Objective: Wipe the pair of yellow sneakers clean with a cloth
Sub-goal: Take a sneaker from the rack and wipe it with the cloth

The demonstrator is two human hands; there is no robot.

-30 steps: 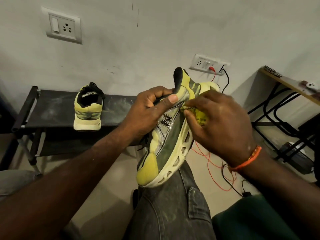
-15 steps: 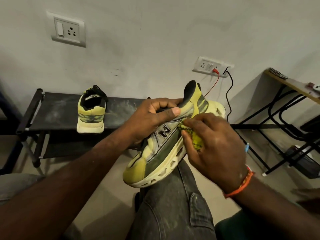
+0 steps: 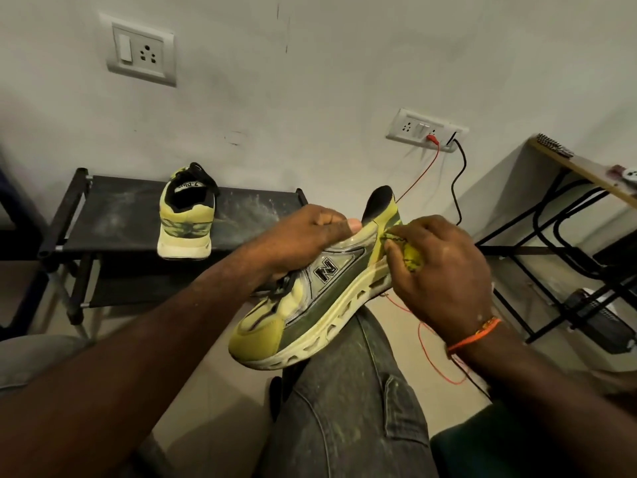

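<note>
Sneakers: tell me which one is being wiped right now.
The sneaker resting on the knee, gripped by the left hand while the right hand presses the cloth to its heel side. The other sneaker stands untouched on the rack.

Dim, warm indoor light from above and behind the viewer. The wall [image 3: 310, 63] is brightest at centre and darkens toward its corners. Wide-angle distortion bends lines near the edges; the nearest forearm is soft.
</note>
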